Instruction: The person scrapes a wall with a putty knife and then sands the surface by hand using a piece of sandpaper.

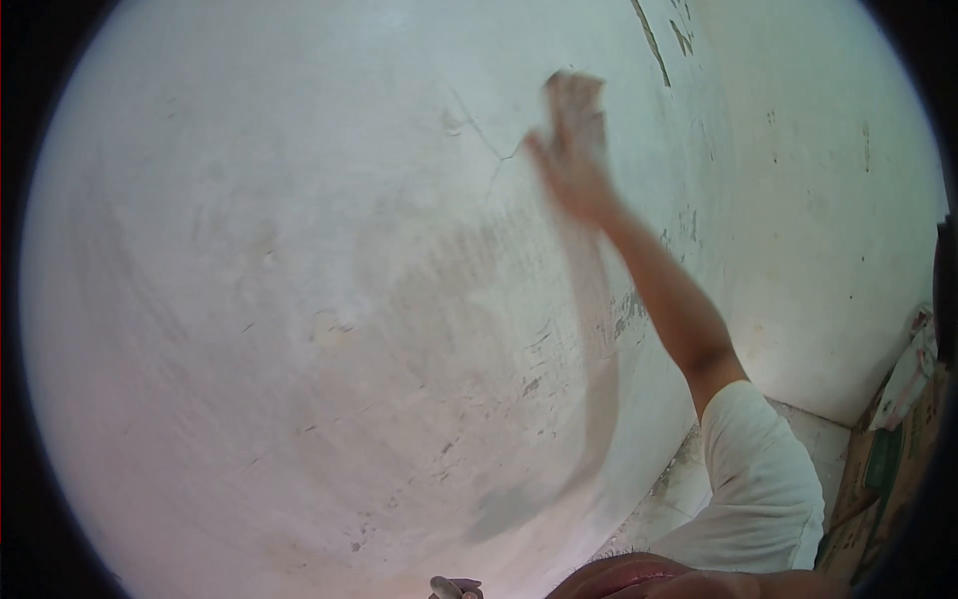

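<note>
My right hand point(577, 165) is raised against the upper part of a pale, scuffed wall point(299, 200), with the bare forearm reaching up from a white sleeve point(763, 469). Motion blurs its fingers. Under the fingertips shows the edge of a small brownish flat piece point(576, 84), which looks like folded sandpaper pressed to the wall. Of my left hand point(454, 588) only a few fingertips appear at the bottom edge of the view. They are too cut off to show whether they hold anything.
Long dark cracks point(654, 45) and flaked patches mark the wall. A second wall point(828, 200) meets it at a corner on the right. Cardboard boxes point(863, 499) and a crumpled whitish bag point(906, 379) stand at the lower right, beside a tiled floor point(813, 434).
</note>
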`<state>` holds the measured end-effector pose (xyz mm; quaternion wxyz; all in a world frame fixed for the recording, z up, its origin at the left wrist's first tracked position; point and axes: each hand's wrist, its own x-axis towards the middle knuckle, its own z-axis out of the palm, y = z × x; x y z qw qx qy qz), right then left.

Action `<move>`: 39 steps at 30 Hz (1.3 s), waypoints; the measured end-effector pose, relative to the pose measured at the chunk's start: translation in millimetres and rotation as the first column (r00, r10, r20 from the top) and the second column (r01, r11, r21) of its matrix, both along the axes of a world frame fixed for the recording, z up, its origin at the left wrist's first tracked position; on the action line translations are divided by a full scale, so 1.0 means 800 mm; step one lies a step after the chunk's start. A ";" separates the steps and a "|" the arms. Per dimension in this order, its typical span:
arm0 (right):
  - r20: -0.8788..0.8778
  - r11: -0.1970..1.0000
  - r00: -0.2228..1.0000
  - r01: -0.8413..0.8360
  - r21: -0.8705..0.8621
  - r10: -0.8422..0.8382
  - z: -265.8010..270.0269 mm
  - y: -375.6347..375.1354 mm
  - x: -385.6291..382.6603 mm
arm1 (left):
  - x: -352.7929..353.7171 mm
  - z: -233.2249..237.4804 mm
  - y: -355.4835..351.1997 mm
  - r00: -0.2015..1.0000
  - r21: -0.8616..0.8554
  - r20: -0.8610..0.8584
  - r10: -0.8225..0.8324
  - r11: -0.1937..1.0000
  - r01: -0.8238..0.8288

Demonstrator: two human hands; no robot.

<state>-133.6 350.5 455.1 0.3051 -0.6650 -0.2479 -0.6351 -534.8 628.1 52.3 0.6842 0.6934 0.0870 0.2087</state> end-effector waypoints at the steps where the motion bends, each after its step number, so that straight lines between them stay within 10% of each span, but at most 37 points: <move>1: 0.033 0.989 0.998 -0.053 -0.136 0.058 -0.029 0.039 -0.048 | -0.008 0.002 0.004 1.000 0.003 -0.008 -0.007 1.000 0.007; 3: 0.073 0.789 0.960 -0.177 -0.588 0.270 -0.098 0.097 -0.146 | -0.028 0.003 0.012 0.999 0.012 -0.032 -0.015 1.000 0.016; 6: 0.137 0.658 0.976 -0.008 -0.753 0.168 -0.079 0.104 -0.165 | -0.063 0.003 0.034 0.999 0.032 -0.054 -0.005 0.999 0.007; 10: 0.186 1.000 0.983 0.002 -0.022 0.002 0.074 0.044 -0.013 | -0.109 -0.026 0.066 0.998 0.035 -0.063 0.024 0.999 -0.021; 15: 0.036 0.999 0.999 -0.013 0.049 0.011 0.073 0.140 -0.134 | -0.148 -0.052 0.084 0.990 0.047 -0.138 0.018 0.999 -0.012; 17: 0.121 0.915 0.976 -0.124 -0.384 0.183 0.005 0.207 -0.227 | -0.157 -0.064 0.086 0.994 0.026 -0.106 0.007 1.000 -0.004; 19: 0.102 0.588 0.956 -0.083 -0.805 0.274 -0.050 0.236 -0.291 | -0.163 -0.036 0.073 0.995 0.017 -0.104 0.008 1.000 -0.006; 22: 0.193 0.684 0.974 0.059 -0.727 0.121 0.010 0.218 -0.277 | -0.190 -0.031 0.084 0.993 0.012 -0.106 0.054 0.999 -0.053; 25: 0.376 0.972 0.927 0.103 -0.212 -0.016 0.136 0.178 -0.158 | -0.211 -0.045 0.087 0.989 -0.028 -0.081 0.123 0.992 -0.126; 28: 0.420 0.999 0.906 -0.048 -0.006 0.047 0.287 0.131 -0.065 | -0.234 -0.033 0.078 0.947 -0.209 -0.121 0.298 0.925 -0.318; 29: 0.103 0.962 0.962 -0.260 0.085 0.251 0.299 0.136 -0.122 | -0.241 -0.029 0.073 0.918 -0.295 -0.147 0.367 0.870 -0.395; 32: 0.123 0.963 0.992 -0.046 0.267 0.013 0.324 0.226 -0.193 | -0.269 -0.065 0.079 0.938 -0.576 -0.036 0.344 0.760 -0.300; 39: 0.306 0.963 0.915 -0.228 -0.147 0.263 0.269 0.481 -0.477 | -0.297 -0.099 0.084 0.941 -0.821 0.115 0.319 0.564 -0.091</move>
